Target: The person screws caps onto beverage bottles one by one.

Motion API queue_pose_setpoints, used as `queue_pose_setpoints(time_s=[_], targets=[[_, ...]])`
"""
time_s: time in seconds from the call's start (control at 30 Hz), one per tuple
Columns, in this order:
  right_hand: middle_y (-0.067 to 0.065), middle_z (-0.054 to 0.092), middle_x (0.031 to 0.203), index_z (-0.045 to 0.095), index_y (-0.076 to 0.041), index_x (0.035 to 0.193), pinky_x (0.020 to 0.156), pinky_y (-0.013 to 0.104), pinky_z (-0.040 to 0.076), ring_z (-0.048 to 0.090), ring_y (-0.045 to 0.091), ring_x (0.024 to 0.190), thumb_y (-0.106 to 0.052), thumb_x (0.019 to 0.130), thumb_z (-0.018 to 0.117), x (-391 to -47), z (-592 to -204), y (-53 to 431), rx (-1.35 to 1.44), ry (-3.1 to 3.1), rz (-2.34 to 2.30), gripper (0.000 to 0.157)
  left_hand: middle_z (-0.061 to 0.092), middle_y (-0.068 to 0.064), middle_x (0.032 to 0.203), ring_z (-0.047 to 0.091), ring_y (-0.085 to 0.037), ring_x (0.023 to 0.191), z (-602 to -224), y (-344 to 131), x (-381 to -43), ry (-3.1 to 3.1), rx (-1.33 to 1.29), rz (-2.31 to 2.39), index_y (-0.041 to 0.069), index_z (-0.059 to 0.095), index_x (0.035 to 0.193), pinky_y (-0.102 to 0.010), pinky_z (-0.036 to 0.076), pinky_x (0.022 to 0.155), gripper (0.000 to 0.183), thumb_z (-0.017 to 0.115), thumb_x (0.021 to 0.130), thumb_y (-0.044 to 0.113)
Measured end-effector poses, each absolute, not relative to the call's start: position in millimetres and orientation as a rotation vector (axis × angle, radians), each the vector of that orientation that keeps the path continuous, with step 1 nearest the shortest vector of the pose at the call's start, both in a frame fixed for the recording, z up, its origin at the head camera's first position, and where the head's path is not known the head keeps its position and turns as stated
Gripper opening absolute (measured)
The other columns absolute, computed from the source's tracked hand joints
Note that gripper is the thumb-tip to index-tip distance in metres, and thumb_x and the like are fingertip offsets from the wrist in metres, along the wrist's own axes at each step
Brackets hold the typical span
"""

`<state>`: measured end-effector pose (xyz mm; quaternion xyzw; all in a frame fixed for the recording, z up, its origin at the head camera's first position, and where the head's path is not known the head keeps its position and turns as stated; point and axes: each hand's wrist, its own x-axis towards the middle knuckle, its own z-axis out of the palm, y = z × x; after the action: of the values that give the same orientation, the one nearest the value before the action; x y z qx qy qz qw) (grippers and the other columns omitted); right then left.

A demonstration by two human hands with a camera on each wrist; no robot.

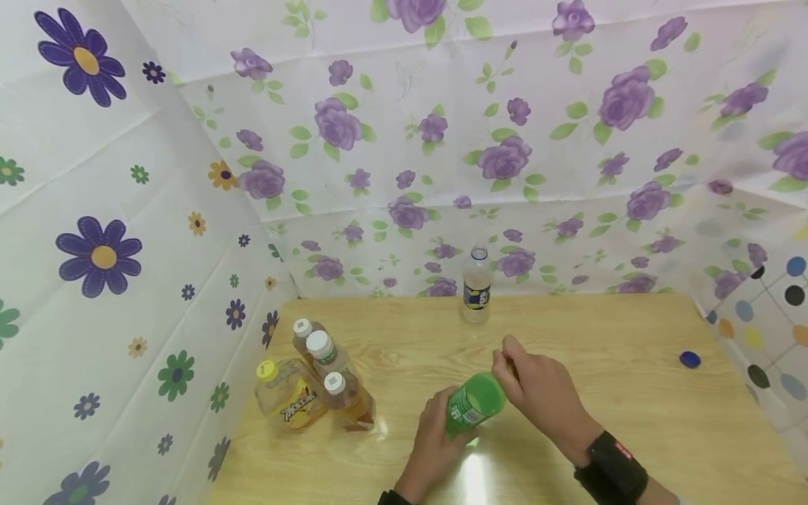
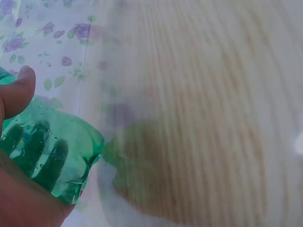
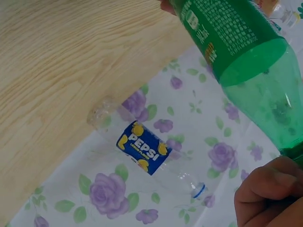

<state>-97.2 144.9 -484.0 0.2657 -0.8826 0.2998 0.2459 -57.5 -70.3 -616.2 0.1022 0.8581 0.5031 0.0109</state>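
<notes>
A green plastic bottle (image 1: 475, 402) with a green label is tilted over the table, its neck towards my right hand (image 1: 543, 393). My left hand (image 1: 435, 429) grips its lower body; in the left wrist view the fingers show through the clear green plastic (image 2: 66, 146) and the thumb lies across the near side. At the neck end, the curled fingers of my right hand (image 3: 270, 194) pinch the green cap (image 3: 293, 149), which they largely cover. Behind stands an uncapped clear Pepsi bottle (image 1: 476, 287), upright near the back edge.
Three white-capped bottles (image 1: 334, 382) and a yellow-capped bottle (image 1: 290, 396) stand close together on the left of the wooden table (image 1: 404, 337). A blue cap (image 1: 690, 359) lies at the far right. Flowered sheets (image 1: 404, 140) hang behind and at the sides.
</notes>
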Motion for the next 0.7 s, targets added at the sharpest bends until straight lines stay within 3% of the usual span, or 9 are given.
queue_pose_setpoints(time_s=[0.23, 0.37, 0.5, 0.6, 0.7], targets=[[-0.02, 0.023, 0.061, 0.04, -0.02, 0.086, 0.043, 0.015, 0.017, 0.018, -0.007, 0.05, -0.01, 0.101, 0.061, -97.4, -482.6, 139.9, 0.689, -2.413, 0.825, 0.027, 0.055, 0.011, 0.137, 0.05, -0.02, 0.128, -619.5, -72.3, -63.4, 2.68, 0.33, 1.6, 0.032, 0.044, 0.151, -0.057, 0.045, 0.106, 0.075, 0.086, 0.089, 0.031], [-0.019, 0.026, 0.059, 0.042, -0.021, 0.087, 0.042, 0.017, 0.02, 0.021, -0.006, 0.048, -0.012, 0.103, 0.062, -97.3, -482.3, 139.4, 0.624, -2.449, 0.853, 0.028, 0.057, 0.009, 0.138, 0.05, -0.021, 0.129, -620.1, -72.6, -66.1, 2.69, 0.345, 1.604, 0.027, 0.044, 0.153, -0.059, 0.043, 0.107, 0.076, 0.087, 0.089, 0.031], [-0.019, 0.045, 0.063, 0.047, -0.022, 0.091, 0.041, 0.021, 0.026, 0.028, -0.003, 0.047, -0.018, 0.106, 0.065, -95.5, -484.6, 139.5, 0.569, -2.512, 0.969, 0.024, 0.056, 0.011, 0.138, 0.049, -0.02, 0.129, -620.7, -72.7, -64.9, 2.707, 0.319, 1.605, 0.023, 0.044, 0.154, -0.057, 0.042, 0.107, 0.08, 0.088, 0.087, 0.028], [-0.017, 0.052, 0.065, 0.052, -0.022, 0.095, 0.042, 0.023, 0.03, 0.032, 0.0, 0.048, -0.024, 0.108, 0.065, -94.6, -486.6, 140.7, 0.524, -2.561, 1.024, 0.018, 0.056, 0.011, 0.139, 0.049, -0.02, 0.129, -619.3, -73.1, -65.2, 2.722, 0.322, 1.604, 0.026, 0.045, 0.154, -0.056, 0.044, 0.106, 0.08, 0.089, 0.086, 0.026], [-0.015, 0.047, 0.062, 0.055, -0.022, 0.1, 0.043, 0.024, 0.031, 0.033, 0.002, 0.048, -0.029, 0.11, 0.063, -95.0, -487.8, 142.3, 0.502, -2.598, 1.055, 0.014, 0.056, 0.011, 0.139, 0.05, -0.019, 0.128, -618.6, -74.2, -66.6, 2.732, 0.331, 1.589, 0.03, 0.045, 0.152, -0.054, 0.046, 0.105, 0.08, 0.089, 0.085, 0.025]])
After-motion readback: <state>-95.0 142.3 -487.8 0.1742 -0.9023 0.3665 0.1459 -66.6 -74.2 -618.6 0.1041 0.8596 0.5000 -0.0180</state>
